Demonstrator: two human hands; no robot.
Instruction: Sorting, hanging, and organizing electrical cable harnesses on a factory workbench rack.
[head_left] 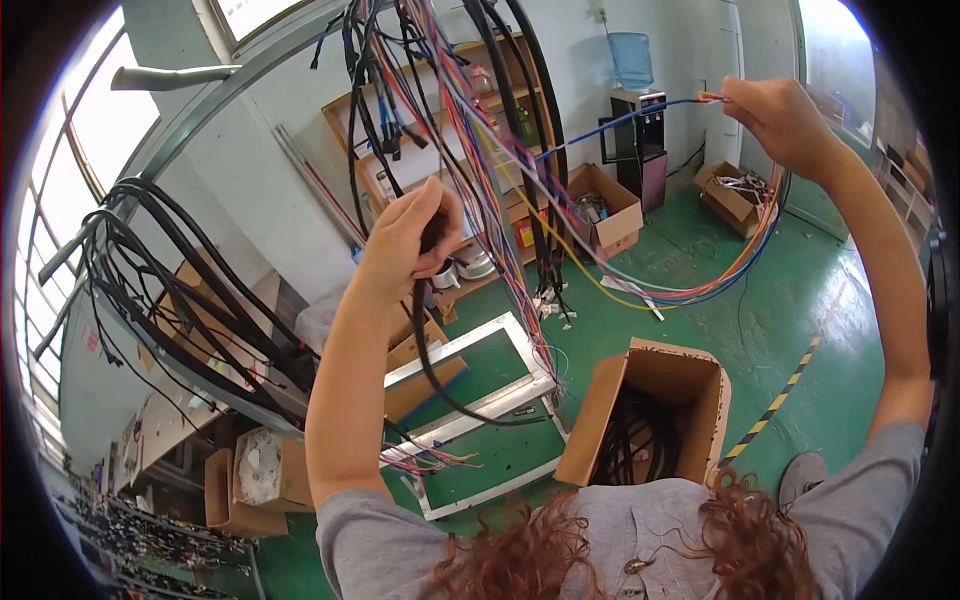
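A glossy green floor (700, 275) and pale walls (590, 65) surround me. Bright light fills a barred window (110, 110) at my ten o'clock; a wooden shelf (515, 97) stands at twelve, a water dispenser (650, 135) at one, yellow-black floor tape (788, 390) at four.

Left head-worn fisheye, looking down and ahead, hands (408, 238) (780, 122) near, floor (760, 330) farther off

wires (712, 290): red, blue, yellow | cable (421, 335): black | floor (700, 328): green | tape (779, 401): yellow-black striped
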